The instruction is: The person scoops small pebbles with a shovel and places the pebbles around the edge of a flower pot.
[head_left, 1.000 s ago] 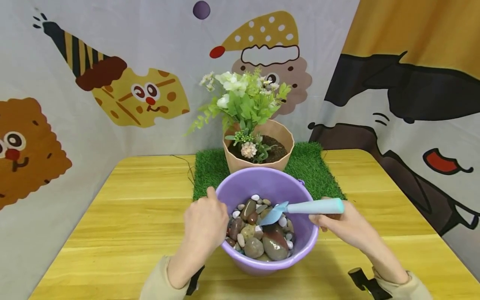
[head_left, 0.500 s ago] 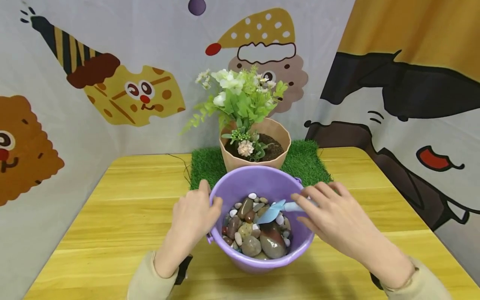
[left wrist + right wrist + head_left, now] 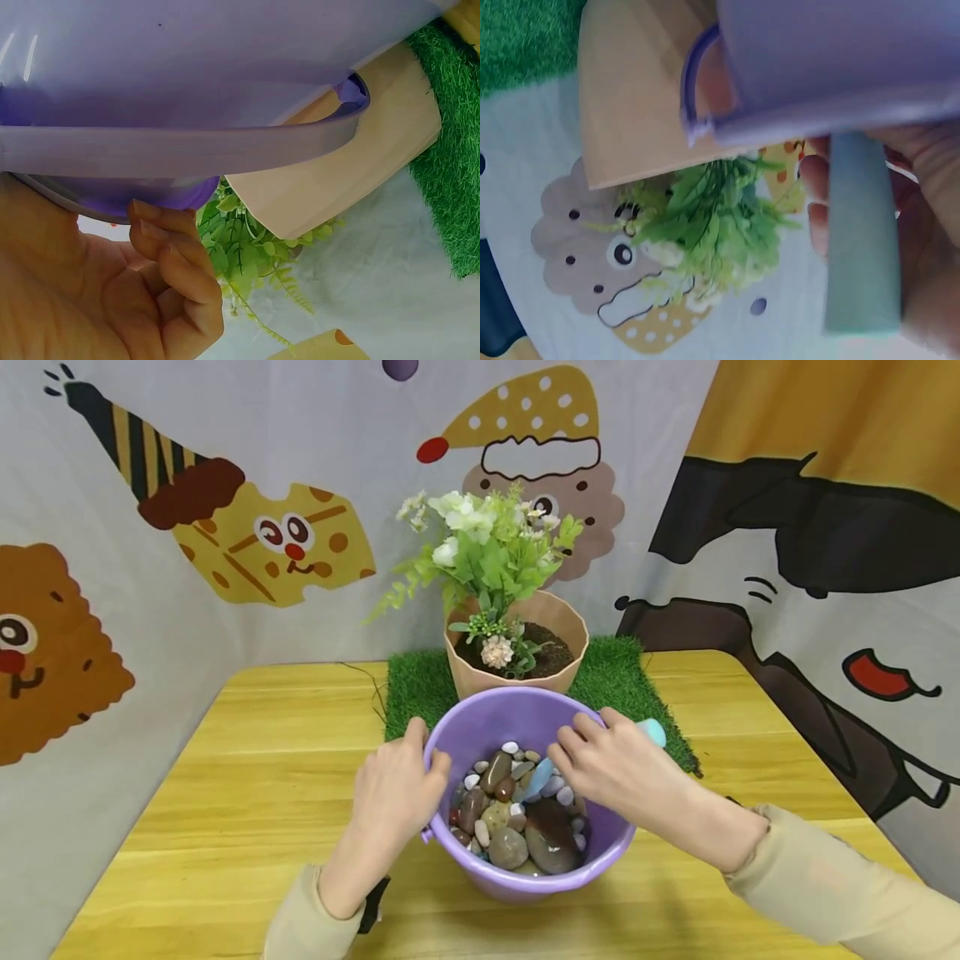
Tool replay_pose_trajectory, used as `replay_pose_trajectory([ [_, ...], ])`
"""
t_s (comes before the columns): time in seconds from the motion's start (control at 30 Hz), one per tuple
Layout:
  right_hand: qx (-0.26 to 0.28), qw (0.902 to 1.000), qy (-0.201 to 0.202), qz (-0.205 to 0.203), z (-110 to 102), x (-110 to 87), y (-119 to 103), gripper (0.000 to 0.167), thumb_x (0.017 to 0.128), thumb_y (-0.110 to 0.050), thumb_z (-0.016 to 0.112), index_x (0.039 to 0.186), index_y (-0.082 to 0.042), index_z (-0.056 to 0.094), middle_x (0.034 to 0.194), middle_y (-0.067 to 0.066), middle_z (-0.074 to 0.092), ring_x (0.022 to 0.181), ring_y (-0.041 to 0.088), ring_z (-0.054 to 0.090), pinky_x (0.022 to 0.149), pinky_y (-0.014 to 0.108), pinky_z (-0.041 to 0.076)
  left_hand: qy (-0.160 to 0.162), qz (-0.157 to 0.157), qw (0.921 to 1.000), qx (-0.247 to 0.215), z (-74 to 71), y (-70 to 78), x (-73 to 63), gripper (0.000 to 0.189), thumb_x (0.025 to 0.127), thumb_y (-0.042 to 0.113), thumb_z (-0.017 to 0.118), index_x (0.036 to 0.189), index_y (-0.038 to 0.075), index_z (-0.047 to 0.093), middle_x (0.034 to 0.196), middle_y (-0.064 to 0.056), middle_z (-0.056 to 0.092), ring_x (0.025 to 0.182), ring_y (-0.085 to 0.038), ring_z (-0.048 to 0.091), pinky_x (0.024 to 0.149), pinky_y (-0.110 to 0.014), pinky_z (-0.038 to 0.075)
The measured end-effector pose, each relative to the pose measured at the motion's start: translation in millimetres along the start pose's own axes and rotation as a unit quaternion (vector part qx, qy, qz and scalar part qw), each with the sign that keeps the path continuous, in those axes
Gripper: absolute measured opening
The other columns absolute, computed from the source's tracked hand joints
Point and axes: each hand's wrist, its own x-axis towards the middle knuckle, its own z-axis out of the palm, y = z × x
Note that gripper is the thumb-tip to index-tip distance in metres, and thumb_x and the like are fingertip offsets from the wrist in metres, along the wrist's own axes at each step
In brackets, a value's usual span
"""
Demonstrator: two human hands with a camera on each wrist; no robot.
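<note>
The right hand (image 3: 615, 762) arches, palm down, across the two o'clock rim of the purple bucket (image 3: 512, 720), fingers clamped on the trowel (image 3: 538, 778); the left hand (image 3: 396, 783) hooks its thumb over the nine o'clock rim. Only the head view shows the stones (image 3: 507, 848); the right wrist view bares the trowel's handle (image 3: 862, 240).

head view bright, even; wet stones (image 3: 517, 822) glint; soft shadow on the table (image 3: 652, 910); right wrist view dimmer, bucket (image 3: 847, 67) blurred.
</note>
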Motion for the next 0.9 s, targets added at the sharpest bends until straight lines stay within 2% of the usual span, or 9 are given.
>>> replay_pose_trajectory([
  [0.1,0.001,1.0000,-0.001,-0.008,-7.5,1.7,10.1,0.020,0.086,-0.005,0.039,0.071,-0.009,0.052,0.064,0.002,0.048,0.059,0.019,0.043,0.051,0.027,0.032,0.003,0.001,1.0000,-0.004,0.6,0.0,0.3,0.013,0.086,0.022,0.055,0.088,0.009,0.052,0.059,-0.004,0.055,0.045,-0.016,0.047,0.041,-0.025,0.035],
  [0.23,-0.004,0.9996,-0.021,-0.016,-18.6,3.1,22.3,0.007,0.079,-0.005,0.058,0.073,-0.009,0.058,0.071,0.003,0.051,0.061,0.020,0.044,0.052,0.028,0.032,0.005,0.001,1.0000,-0.006,0.5,-0.2,0.5,0.013,0.086,0.022,0.055,0.088,0.010,0.053,0.061,-0.004,0.056,0.046,-0.017,0.048,0.042,-0.025,0.036],
  [0.33,-0.010,0.9988,-0.038,-0.029,-23.0,4.3,28.4,0.008,0.073,-0.006,0.068,0.074,-0.010,0.061,0.075,0.003,0.054,0.060,0.019,0.045,0.053,0.028,0.032,0.005,0.002,1.0000,-0.005,0.5,-0.5,0.6,0.013,0.086,0.022,0.055,0.087,0.010,0.052,0.061,-0.004,0.056,0.047,-0.018,0.049,0.043,-0.026,0.036],
  [0.5,-0.001,0.9968,-0.055,-0.058,-21.9,6.7,32.0,0.015,0.072,-0.008,0.069,0.073,-0.013,0.055,0.068,0.000,0.052,0.058,0.018,0.045,0.053,0.026,0.033,0.005,0.005,1.0000,-0.005,0.3,-0.3,0.9,0.012,0.086,0.021,0.054,0.086,0.010,0.051,0.059,-0.004,0.054,0.047,-0.018,0.049,0.043,-0.026,0.036],
  [0.67,0.002,0.9937,-0.066,-0.091,-15.1,10.7,33.5,0.013,0.075,-0.015,0.067,0.070,-0.016,0.056,0.066,-0.001,0.050,0.058,0.018,0.050,0.054,0.028,0.036,0.008,0.007,0.9999,-0.004,0.2,0.3,1.1,0.011,0.086,0.021,0.054,0.086,0.010,0.051,0.058,-0.004,0.053,0.047,-0.019,0.048,0.043,-0.026,0.035],
  [0.8,0.023,0.9862,-0.088,-0.138,-3.6,17.0,41.6,0.009,0.074,-0.021,0.067,0.070,-0.017,0.060,0.069,-0.001,0.052,0.058,0.017,0.053,0.054,0.029,0.040,0.008,0.005,0.9999,-0.005,0.7,0.0,1.4,0.011,0.086,0.021,0.054,0.086,0.010,0.051,0.058,-0.004,0.054,0.046,-0.019,0.048,0.043,-0.026,0.036],
  [0.9,0.064,0.9770,-0.125,-0.161,6.8,20.8,50.0,0.010,0.071,-0.026,0.069,0.073,-0.018,0.063,0.072,-0.002,0.056,0.055,0.015,0.053,0.050,0.029,0.042,0.006,0.002,1.0000,-0.005,1.0,0.1,1.0,0.011,0.086,0.021,0.054,0.086,0.010,0.051,0.058,-0.004,0.054,0.046,-0.018,0.048,0.043,-0.026,0.035],
])
